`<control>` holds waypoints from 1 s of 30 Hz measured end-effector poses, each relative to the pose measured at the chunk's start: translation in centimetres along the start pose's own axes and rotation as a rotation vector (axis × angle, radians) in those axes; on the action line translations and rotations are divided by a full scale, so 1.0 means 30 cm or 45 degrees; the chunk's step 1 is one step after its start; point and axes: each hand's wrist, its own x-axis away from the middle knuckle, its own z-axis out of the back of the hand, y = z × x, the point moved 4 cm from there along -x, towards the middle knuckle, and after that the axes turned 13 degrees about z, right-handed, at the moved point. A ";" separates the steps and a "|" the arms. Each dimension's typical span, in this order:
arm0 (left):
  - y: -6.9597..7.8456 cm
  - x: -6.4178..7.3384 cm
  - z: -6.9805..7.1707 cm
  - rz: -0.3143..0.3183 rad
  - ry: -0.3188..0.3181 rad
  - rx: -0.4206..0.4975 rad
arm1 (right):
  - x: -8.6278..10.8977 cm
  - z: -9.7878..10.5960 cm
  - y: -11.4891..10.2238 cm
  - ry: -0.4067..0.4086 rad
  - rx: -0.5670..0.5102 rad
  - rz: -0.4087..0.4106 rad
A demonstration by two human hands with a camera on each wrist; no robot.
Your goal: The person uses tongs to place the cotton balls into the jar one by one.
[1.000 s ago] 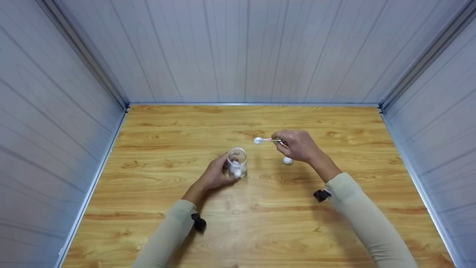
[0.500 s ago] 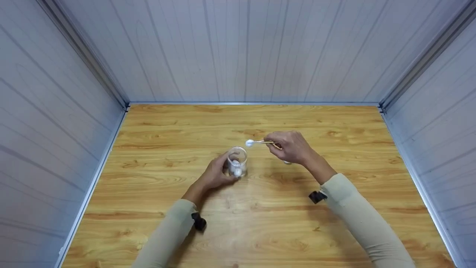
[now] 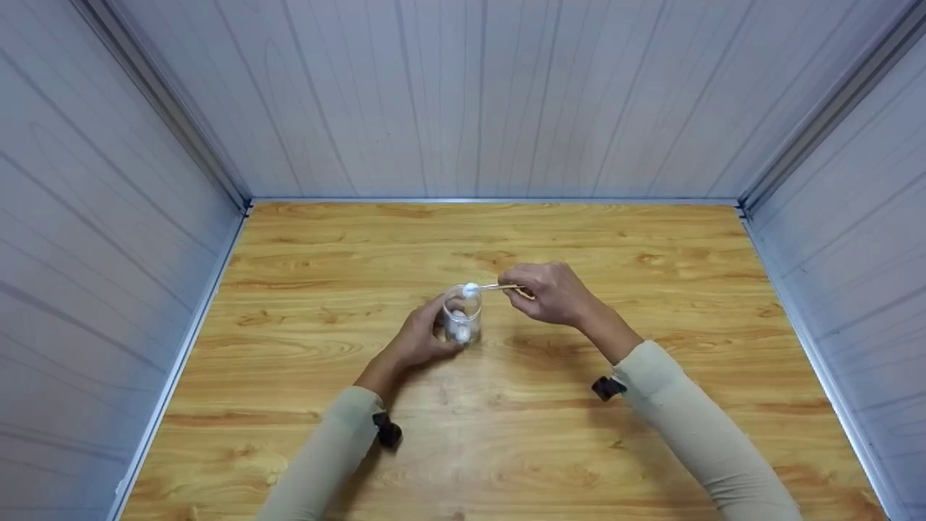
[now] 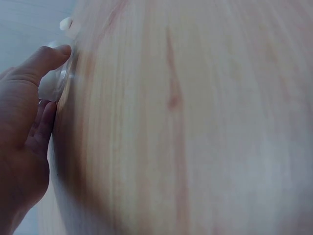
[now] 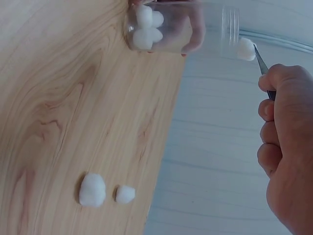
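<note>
My left hand (image 3: 416, 339) holds a clear jar (image 5: 212, 29) upright on the table, with thumb and fingers round its sides. Several white cotton balls (image 5: 144, 38) lie at the jar's bottom. My right hand (image 3: 555, 295) pinches a pair of tweezers (image 5: 262, 63) between thumb and fingers. Their tips grip one cotton ball (image 5: 246, 49), which is right at the jar's mouth in the right wrist view and overlaps the rim in the head view. In the left wrist view the thumb (image 4: 46, 61) presses along the jar's side.
Two loose cotton balls, a larger one (image 5: 92, 190) and a smaller one (image 5: 125, 194), lie on the wooden table (image 3: 463, 434); the right hand and arm hide them in the head view. Pale panel walls (image 3: 463, 101) enclose the table at the back and both sides.
My right hand has moved left and slightly nearer to me, bringing the tweezers and their cotton ball from beside the jar to its mouth. The left hand and jar have stayed put.
</note>
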 end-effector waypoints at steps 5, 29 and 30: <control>-0.046 -0.017 -0.015 0.018 0.010 -0.023 | 0.000 -0.018 -0.011 0.006 -0.009 0.018; 0.014 0.002 0.003 -0.011 0.016 -0.020 | 0.027 -0.044 -0.013 -0.047 -0.034 -0.056; 0.033 0.008 0.008 0.012 0.007 -0.022 | 0.027 -0.044 -0.014 -0.046 -0.035 -0.054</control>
